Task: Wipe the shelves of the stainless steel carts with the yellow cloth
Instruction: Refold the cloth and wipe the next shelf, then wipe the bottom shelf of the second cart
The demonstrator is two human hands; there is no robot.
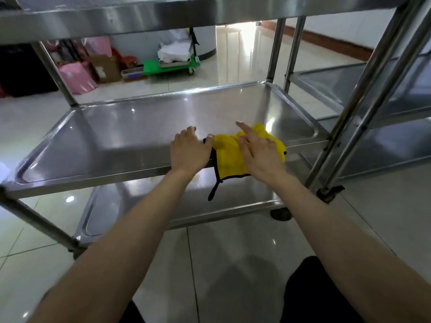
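A yellow cloth (229,157) with black trim lies bunched over the front edge of the middle shelf (130,134) of a stainless steel cart, one corner hanging down. My left hand (190,151) rests flat on the shelf's front rim, its thumb touching the cloth's left edge. On the right part of the cloth lies my right hand (260,152), fingers spread and the index finger lifted. Below is the cart's bottom shelf (144,206). The top shelf (116,17) runs across the upper part of the view.
A second steel cart (345,85) stands close on the right. Cart posts (363,94) rise at the right front corner, with castors (330,193) below. Across the tiled floor are a green trolley (171,64), cardboard boxes and pink bags (77,76).
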